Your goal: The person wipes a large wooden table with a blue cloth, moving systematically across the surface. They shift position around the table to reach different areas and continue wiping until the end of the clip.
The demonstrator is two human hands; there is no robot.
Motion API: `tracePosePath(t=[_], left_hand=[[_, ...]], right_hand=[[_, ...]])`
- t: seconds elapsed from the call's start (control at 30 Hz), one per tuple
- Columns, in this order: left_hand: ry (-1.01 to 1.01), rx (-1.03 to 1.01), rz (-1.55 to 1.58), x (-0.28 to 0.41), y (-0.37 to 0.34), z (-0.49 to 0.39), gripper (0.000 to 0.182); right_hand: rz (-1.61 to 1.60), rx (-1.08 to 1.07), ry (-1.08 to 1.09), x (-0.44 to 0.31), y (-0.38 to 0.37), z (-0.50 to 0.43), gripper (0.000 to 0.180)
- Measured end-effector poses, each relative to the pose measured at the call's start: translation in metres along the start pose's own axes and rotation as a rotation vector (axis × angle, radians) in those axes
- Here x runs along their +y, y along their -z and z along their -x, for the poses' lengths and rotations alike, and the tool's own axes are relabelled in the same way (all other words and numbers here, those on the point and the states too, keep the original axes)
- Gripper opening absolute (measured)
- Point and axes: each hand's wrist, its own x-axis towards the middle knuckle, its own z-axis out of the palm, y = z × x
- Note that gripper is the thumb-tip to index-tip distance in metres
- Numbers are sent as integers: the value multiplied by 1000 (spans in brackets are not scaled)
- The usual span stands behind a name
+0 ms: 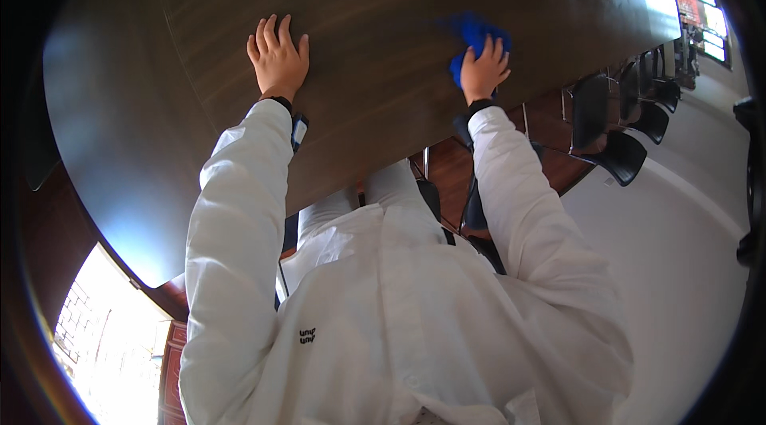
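My left hand [279, 58] rests palm down on the dark wooden table [371, 72], fingers spread, with nothing in it. Toward the table's near right edge, my right hand [485, 70] presses on a crumpled blue cloth [476, 30]. The cloth bunches under the palm and sticks out past the fingertips; its far edge is blurred. Part of it is hidden beneath the hand. Both wrists wear dark bands, and a small device [300, 130] with a pale face sits at the left one.
Black chairs [589, 111] with metal legs line the right side, close to the table edge. More chair parts [428, 197] show beside my legs. A bright doorway [102, 335] lies at lower left, next to a reddish wooden door [174, 365]. A window [709, 18] is at far right.
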Motion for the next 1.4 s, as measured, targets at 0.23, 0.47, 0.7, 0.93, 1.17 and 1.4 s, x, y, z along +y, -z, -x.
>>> tracePosePath(t=[0.23, 0.47, 0.7, 0.93, 1.17, 1.4], left_hand=[[40, 6, -12, 7, 3, 11, 44], [94, 24, 22, -1, 2, 10, 37], [117, 118, -7, 8, 27, -2, 33], [136, 60, -44, 7, 20, -6, 33], [155, 23, -42, 4, 23, -5, 35], [273, 91, 3, -2, 20, -3, 40]], right_hand=[[35, 19, 133, -89, -21, -20, 52], [-342, -173, 734, -174, 4, 92, 58], [-110, 37, 575, -53, 20, -23, 57], [-51, 157, 127, -48, -31, -151, 52], [-279, 149, 675, -214, -19, -65, 48], [-419, -171, 1165, -194, 8, -20, 56]])
